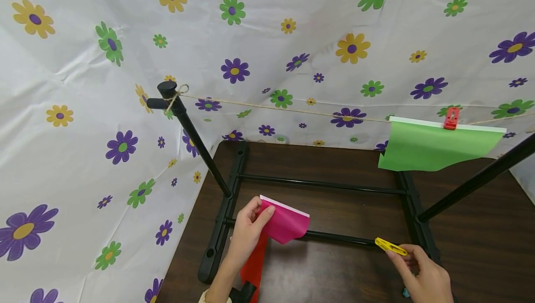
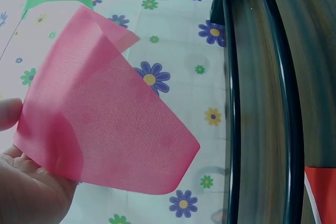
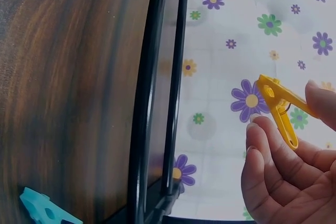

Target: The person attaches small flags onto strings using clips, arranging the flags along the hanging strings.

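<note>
Right hand: right hand (image 1: 426, 275) over the near side of the frame, by its right foot; thumb and forefinger nipped together on a yellow clip (image 1: 390, 246), other fingers loosely bent.
Teal clip: teal clip (image 3: 42, 208) down on the tabletop (image 1: 317, 275), inside the frame's right foot.
Red piece: red piece (image 1: 254, 268) below the left hand, inside the frame's left foot; partly covered, can't tell if it lies flat.
Left hand: left hand (image 1: 245, 228) above the frame's left part, thumb closed against fingers on one end of a pink piece (image 1: 288, 224).
Pink piece: held in front of the frame's near crossbar in the head view, white strip along top edge, rest drooping loose.
Surface: dark brown wood-grain, dull sheen on the near side of the frame, rounded corner past its far left.
Frame: black frame (image 1: 217, 238), two feet joined by two thin crossbars, post up from each foot.
String: thin string (image 1: 259, 106) tied in a bow at top of the frame's left post, runs right past the view edge.
Green piece: green piece (image 1: 439, 147) on the string, closer to the frame's right post; red clip (image 1: 451, 118) on its white edge.
Room: white cloth (image 1: 83, 108) behind and left of the frame, creased, purple/green/yellow flowers.
</note>
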The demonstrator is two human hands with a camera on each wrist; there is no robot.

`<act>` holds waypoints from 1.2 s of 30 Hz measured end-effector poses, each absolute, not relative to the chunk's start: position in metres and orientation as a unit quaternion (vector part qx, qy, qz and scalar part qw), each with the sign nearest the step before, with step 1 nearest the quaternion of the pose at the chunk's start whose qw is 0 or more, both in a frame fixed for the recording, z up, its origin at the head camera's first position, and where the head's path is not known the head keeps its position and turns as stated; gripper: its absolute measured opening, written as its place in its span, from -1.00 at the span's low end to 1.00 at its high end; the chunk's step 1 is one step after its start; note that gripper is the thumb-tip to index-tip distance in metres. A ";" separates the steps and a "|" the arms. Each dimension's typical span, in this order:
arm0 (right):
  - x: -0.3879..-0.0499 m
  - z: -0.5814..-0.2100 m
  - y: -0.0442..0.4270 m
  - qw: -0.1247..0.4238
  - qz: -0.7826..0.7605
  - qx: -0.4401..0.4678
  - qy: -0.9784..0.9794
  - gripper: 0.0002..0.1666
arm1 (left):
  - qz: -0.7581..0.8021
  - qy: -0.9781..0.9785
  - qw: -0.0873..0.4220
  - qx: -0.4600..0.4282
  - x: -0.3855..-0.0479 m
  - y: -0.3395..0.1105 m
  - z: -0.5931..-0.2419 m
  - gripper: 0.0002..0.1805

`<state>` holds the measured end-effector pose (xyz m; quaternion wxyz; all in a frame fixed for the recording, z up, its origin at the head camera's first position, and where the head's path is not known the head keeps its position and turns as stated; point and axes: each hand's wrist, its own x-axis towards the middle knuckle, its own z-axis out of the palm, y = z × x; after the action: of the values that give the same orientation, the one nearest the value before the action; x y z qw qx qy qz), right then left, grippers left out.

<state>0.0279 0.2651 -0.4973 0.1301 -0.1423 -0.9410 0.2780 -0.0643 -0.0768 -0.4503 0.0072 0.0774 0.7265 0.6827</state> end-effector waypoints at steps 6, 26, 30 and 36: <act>0.027 -0.490 0.267 0.151 0.279 -0.134 -0.939 -0.65 | 0.680 0.729 0.003 0.073 -0.064 -0.077 -0.448 -0.80; 0.029 -0.451 0.256 0.286 0.327 -0.150 -0.888 -0.67 | 0.698 0.710 0.029 0.090 -0.069 -0.074 -0.438 -0.78; 0.027 -0.442 0.255 0.299 0.319 -0.129 -0.890 -0.66 | 0.691 0.715 0.021 0.103 -0.072 -0.072 -0.437 -0.80; 0.023 -0.436 0.255 0.315 0.321 -0.090 -0.889 -0.65 | 0.685 0.721 0.023 0.100 -0.073 -0.068 -0.437 -0.78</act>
<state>0.0229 0.2552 -0.4361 0.3146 -0.0899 -0.8887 0.3211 -0.0730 -0.0677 -0.4369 0.0229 0.0998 0.7210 0.6853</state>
